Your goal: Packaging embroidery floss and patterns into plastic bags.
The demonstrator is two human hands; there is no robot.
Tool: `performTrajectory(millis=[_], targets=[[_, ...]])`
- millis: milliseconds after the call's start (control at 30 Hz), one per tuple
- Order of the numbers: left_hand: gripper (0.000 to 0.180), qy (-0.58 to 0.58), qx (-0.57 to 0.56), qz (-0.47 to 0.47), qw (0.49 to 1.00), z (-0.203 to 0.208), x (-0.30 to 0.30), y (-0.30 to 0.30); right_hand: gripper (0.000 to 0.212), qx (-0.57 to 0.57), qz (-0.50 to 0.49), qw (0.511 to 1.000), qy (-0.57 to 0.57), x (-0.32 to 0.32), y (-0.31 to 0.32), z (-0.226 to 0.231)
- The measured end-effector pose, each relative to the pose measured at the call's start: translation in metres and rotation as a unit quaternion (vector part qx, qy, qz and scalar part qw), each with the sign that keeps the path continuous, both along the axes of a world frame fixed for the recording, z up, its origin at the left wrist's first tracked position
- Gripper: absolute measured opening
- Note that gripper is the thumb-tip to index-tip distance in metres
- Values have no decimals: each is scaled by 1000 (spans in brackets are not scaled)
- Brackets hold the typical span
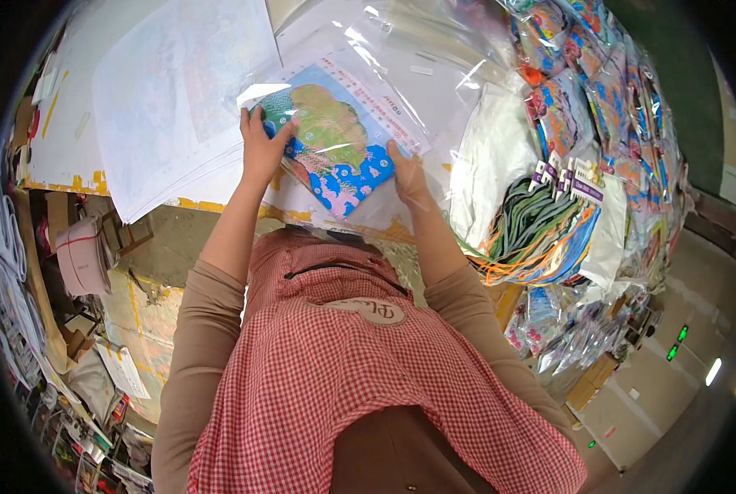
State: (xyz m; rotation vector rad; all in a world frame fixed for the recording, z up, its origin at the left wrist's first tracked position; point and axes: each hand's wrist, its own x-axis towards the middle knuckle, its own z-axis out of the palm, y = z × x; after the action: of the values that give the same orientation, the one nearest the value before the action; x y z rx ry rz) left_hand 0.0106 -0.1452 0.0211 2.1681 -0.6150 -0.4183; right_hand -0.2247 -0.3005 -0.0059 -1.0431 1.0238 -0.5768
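A folded, brightly printed cloth [335,132] in blue, green and pink lies tilted in front of me on the table. Under its far right side shows a white sheet with red print [373,95]. Glossy clear plastic [335,62] spreads over and around this stack; whether the stack is inside a bag I cannot tell. My left hand [262,150] holds the stack's left side, thumb on top and fingers at the far edge. At the right edge, my right hand [411,179] grips it, thumb uppermost and the other fingers partly hidden.
Large white paper sheets [166,107] cover the table's left part. To the right, bundled embroidery threads [541,218] in green, orange and blue lie on white cloth [495,156]. Beyond them are piled plastic-wrapped floral packs [602,107]. A pink bundle [82,255] stands below the table's left edge.
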Motion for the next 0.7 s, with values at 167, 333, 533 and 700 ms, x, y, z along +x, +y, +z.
performTrajectory(millis=[167, 333, 533, 700], targets=[[86, 16, 21, 37, 999, -5, -9, 4, 47, -38, -37, 994, 94, -14, 9, -7], [92, 28, 34, 44, 998, -14, -20, 11, 35, -191, 87, 943, 259, -23, 6, -12], [94, -14, 32, 76, 996, -10, -17, 10, 29, -330, 208, 886, 250, -4, -4, 5], [89, -28, 40, 109, 993, -2, 25, 0, 32, -314, 282, 865, 271, -10, -15, -8]])
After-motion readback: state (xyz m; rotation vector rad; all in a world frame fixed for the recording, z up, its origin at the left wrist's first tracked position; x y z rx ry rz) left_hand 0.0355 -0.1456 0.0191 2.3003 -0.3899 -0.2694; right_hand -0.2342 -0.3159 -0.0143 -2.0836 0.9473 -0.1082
